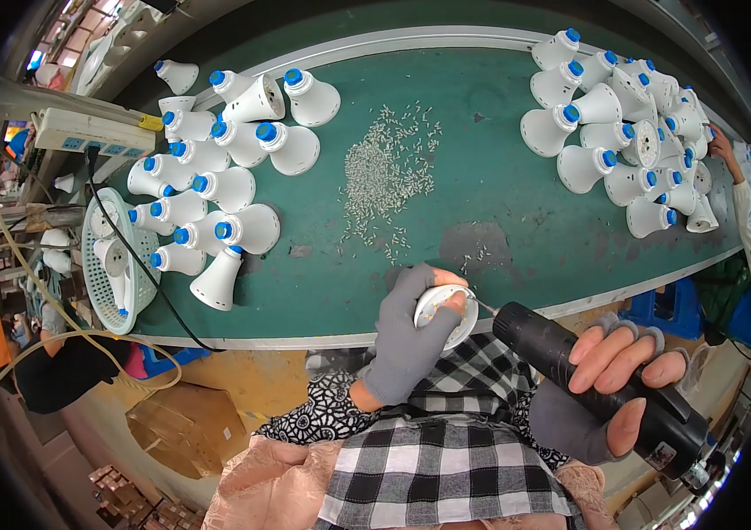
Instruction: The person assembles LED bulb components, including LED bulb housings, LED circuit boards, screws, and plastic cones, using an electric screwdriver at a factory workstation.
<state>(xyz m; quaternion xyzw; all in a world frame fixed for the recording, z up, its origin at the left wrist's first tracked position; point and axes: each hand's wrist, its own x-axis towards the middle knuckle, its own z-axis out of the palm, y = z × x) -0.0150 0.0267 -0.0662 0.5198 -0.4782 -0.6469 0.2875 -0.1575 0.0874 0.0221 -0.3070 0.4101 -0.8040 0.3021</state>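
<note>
My left hand (pixel 415 331), in a grey fingerless glove, grips a white plastic housing (pixel 433 305) at the table's front edge, its round open face turned up toward me. In my right hand (pixel 610 380), also gloved, lies a black electric screwdriver (pixel 539 340). Its thin bit points left and meets, or nearly meets, the rim of the housing; whether a screw sits at the tip is too small to tell. Beyond my hands, a pile of small silvery screws (pixel 380 172) is spread on the green table (pixel 305 274).
White cone-shaped housings with blue caps stand in groups at left (pixel 225 190) and right (pixel 632 132). A pale green basket (pixel 141 300) holds several more. A power strip (pixel 97 132) with a black cable (pixel 110 221) is at left. Another person's hand (pixel 724 146) reaches in at far right.
</note>
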